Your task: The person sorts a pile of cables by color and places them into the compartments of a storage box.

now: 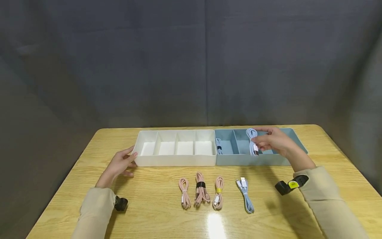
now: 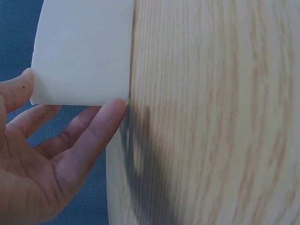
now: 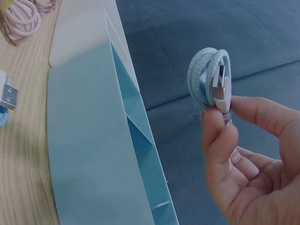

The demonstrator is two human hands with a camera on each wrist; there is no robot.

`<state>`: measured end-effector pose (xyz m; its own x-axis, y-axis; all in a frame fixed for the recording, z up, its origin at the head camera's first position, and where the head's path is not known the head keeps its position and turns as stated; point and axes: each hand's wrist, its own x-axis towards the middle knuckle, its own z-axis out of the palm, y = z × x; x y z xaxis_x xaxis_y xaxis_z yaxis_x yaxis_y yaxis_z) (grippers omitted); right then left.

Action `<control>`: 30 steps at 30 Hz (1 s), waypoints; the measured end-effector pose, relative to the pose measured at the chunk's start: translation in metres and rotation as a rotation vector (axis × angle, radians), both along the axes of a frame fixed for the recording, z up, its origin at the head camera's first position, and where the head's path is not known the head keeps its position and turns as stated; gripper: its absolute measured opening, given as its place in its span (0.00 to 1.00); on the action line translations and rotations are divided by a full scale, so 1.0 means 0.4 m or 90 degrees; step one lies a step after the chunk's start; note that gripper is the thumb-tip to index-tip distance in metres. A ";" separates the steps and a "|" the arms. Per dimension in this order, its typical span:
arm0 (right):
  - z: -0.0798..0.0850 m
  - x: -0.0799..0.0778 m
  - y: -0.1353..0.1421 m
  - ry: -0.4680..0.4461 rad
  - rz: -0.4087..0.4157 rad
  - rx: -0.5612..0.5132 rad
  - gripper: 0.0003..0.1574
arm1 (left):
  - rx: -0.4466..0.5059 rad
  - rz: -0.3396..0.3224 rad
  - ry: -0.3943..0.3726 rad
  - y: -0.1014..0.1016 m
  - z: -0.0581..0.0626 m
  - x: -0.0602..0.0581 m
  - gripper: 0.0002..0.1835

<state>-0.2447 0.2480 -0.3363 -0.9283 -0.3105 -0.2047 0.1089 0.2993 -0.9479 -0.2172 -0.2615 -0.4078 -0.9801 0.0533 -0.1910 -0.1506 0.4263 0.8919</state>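
Note:
My right hand (image 1: 276, 142) pinches a coiled light-blue USB cable (image 1: 252, 141) between thumb and fingers, above the blue divided box (image 1: 238, 161). In the right wrist view, the cable's metal plug (image 3: 219, 84) shows beside the coil. Another light-blue cable (image 1: 219, 143) with a dark tie lies in the blue box's leftmost compartment. My left hand (image 1: 119, 162) touches the left end of the white divided box (image 1: 176, 161), its fingers (image 2: 110, 119) spread along that end wall. The white box's compartments hold nothing, and its right end stands against the blue box.
On the wooden table (image 1: 152, 205), in front of the boxes, lie a pink cable (image 1: 185, 196), a pink bundle with a black tie (image 1: 200, 192), a pink cable with a yellow tie (image 1: 219, 196) and a light-blue USB cable (image 1: 246, 197). A dark curtain (image 1: 167, 66) hangs behind.

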 end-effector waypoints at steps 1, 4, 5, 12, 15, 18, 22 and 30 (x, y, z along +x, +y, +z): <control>-0.001 -0.002 0.004 0.002 -0.002 0.000 0.42 | 0.001 -0.004 0.001 0.004 0.000 -0.001 0.32; -0.006 -0.010 0.011 0.011 -0.002 0.007 0.43 | 0.009 -0.011 0.004 0.011 -0.001 -0.004 0.32; -0.009 -0.013 0.011 0.011 -0.003 0.010 0.43 | 0.011 -0.010 0.005 0.011 -0.001 -0.004 0.32; -0.030 -0.045 -0.013 0.032 0.000 0.055 0.44 | 0.005 0.007 -0.003 -0.009 -0.003 0.005 0.31; -0.039 -0.062 -0.020 0.043 0.000 0.084 0.43 | 0.005 0.005 -0.004 -0.020 -0.004 0.009 0.31; -0.048 -0.079 -0.026 0.051 -0.005 0.114 0.40 | 0.005 0.006 -0.001 -0.027 -0.002 0.012 0.32; -0.056 -0.094 -0.034 0.048 -0.009 0.152 0.38 | 0.005 0.013 0.007 -0.030 0.001 0.015 0.32; -0.068 -0.090 -0.031 0.083 -0.014 0.143 0.34 | 0.004 0.014 -0.001 -0.034 0.001 0.020 0.31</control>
<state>-0.2806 0.2355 -0.3635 -0.9574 -0.2499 -0.1449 -0.0005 0.5031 -0.8642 -0.2093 -0.2751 -0.4073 -0.9807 0.0335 -0.1925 -0.1613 0.4173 0.8943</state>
